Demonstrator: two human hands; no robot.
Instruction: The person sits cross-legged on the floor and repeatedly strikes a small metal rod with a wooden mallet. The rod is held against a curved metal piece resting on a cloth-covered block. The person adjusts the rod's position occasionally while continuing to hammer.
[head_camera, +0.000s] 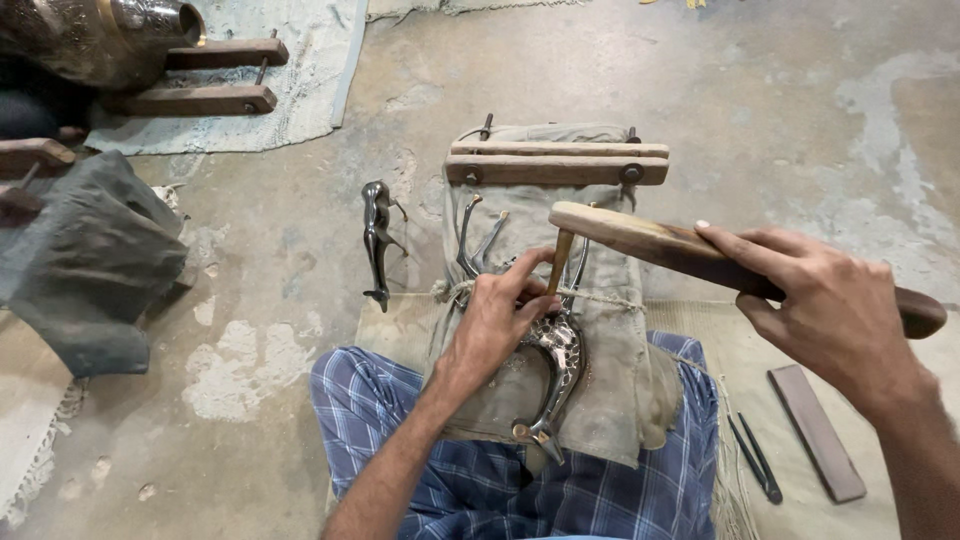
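My left hand (497, 318) pinches a thin punch (560, 258) upright against a shiny metal animal figure (560, 370). The figure lies on a cloth-covered pad (620, 350) across my lap, tied down by a cord. The tip of the punch rests on the figure's patterned body. My right hand (830, 310) grips a long wooden mallet (650, 243) by its handle. The mallet's head hovers just above the top of the punch.
A second metal animal figure (378, 243) lies on the concrete floor to the left. A wooden clamp (556, 162) sits at the pad's far end. A flat bar (816, 432) and thin tools (755, 460) lie at right. A large engraved metal vessel (95, 35) rests on wooden supports at top left, near a dark cloth (90, 260).
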